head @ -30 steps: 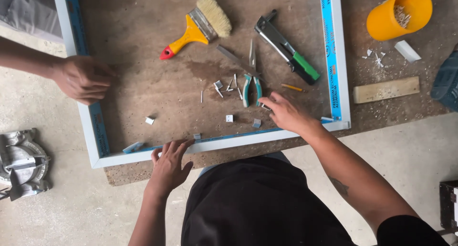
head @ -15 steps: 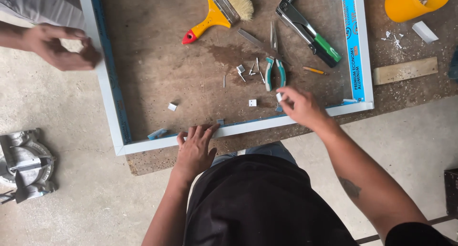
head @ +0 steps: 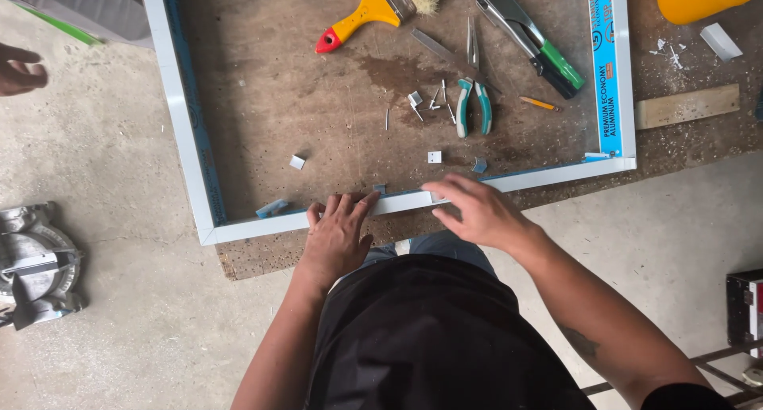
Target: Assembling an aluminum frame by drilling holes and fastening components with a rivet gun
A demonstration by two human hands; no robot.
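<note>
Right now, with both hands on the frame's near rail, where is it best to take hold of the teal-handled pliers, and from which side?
Probably by the two teal handles, coming from the near side. The pliers lie flat on the board, handles pointing toward the person, with the metal nose at the far end among small loose metal bits. The right hand is nearest.

A workshop: pliers (head: 474,106), paintbrush (head: 373,9) and aluminium frame (head: 187,132) on concrete floor (head: 135,315).
</note>
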